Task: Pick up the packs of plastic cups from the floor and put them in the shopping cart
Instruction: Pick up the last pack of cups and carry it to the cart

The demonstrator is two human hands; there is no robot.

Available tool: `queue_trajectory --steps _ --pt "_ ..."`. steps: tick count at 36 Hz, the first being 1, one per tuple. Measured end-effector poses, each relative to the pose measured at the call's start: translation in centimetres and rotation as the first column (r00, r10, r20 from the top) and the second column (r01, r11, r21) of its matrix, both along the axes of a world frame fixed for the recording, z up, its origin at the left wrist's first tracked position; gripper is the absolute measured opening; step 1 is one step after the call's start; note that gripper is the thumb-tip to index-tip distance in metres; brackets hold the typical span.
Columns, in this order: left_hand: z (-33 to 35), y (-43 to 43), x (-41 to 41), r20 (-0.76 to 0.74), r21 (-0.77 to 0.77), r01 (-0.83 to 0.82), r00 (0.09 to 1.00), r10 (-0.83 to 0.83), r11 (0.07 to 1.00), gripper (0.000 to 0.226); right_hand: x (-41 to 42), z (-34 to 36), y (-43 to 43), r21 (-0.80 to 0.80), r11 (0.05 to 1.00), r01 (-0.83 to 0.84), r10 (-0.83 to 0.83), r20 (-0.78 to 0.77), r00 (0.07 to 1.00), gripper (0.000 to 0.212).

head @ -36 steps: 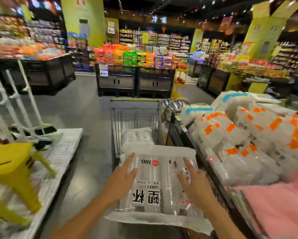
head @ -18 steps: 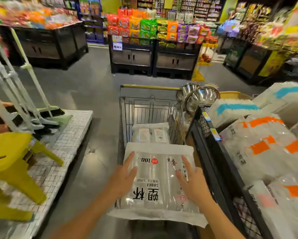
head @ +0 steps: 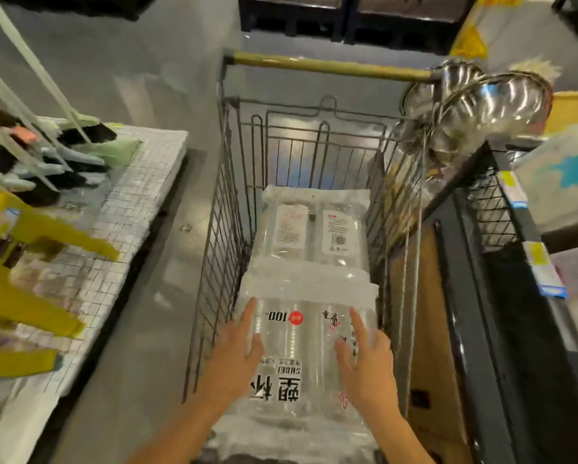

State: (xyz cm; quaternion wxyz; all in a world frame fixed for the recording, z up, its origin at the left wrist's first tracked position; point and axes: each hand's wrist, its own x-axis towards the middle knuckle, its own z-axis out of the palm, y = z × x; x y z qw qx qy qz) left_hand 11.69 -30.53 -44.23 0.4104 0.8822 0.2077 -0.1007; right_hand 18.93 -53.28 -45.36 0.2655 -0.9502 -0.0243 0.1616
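Supermarket aisle: left hand (head: 237,360) and right hand (head: 364,366) rest flat-fingered, gripping nothing, on a pack of cups (head: 297,349) being set in the cart (head: 227,195); next, probably let go.

Grey glossy floor (head: 140,78) between dark shelving (head: 475,329) and a white mesh platform (head: 140,202).

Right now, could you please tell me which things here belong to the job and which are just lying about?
Job: near pack, under left hand and right hand; far pack; cart.
Lying about: steel bowls; yellow stool; brooms; cardboard box.
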Motion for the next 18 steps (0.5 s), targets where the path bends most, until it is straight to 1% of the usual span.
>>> queue_trajectory --steps 3,6,10,12,13,16,18 --pt "-1.4 0.2 0.7 -0.005 0.043 -0.049 0.999 0.050 0.998 0.064 0.1 -1.0 0.4 -0.019 0.999 0.034 -0.033 0.031 0.999 0.062" --pt "-2.4 0.0 0.8 0.030 0.041 -0.050 0.998 0.049 0.998 0.063 0.6 -1.7 0.2 -0.035 0.998 0.045 -0.045 0.002 0.999 0.060" --pt "-2.9 -0.1 1.2 0.036 0.044 -0.027 0.999 0.026 0.999 0.063 1.1 -2.1 0.3 -0.039 0.998 0.055 -0.056 -0.024 0.998 0.060" --pt "-3.0 0.0 1.4 0.046 0.102 -0.016 0.999 0.011 0.995 0.064 1.3 -1.9 0.4 -0.039 0.998 0.042 -0.044 -0.038 0.998 0.061" --pt "-3.0 0.1 1.4 0.043 0.121 -0.012 0.999 0.007 0.993 0.064 1.4 -1.7 0.4 -0.038 0.999 0.039 -0.041 -0.055 0.998 0.061" --pt "-2.3 0.3 1.6 -0.006 0.102 0.010 1.000 -0.009 0.995 0.063 1.6 -0.8 0.4 -0.052 0.998 0.023 -0.028 -0.094 0.995 0.062" --pt "-1.3 0.4 1.6 -0.046 0.147 0.048 0.998 -0.041 0.988 0.062 1.8 0.1 0.3 -0.044 0.999 0.001 -0.006 -0.111 0.994 0.063"
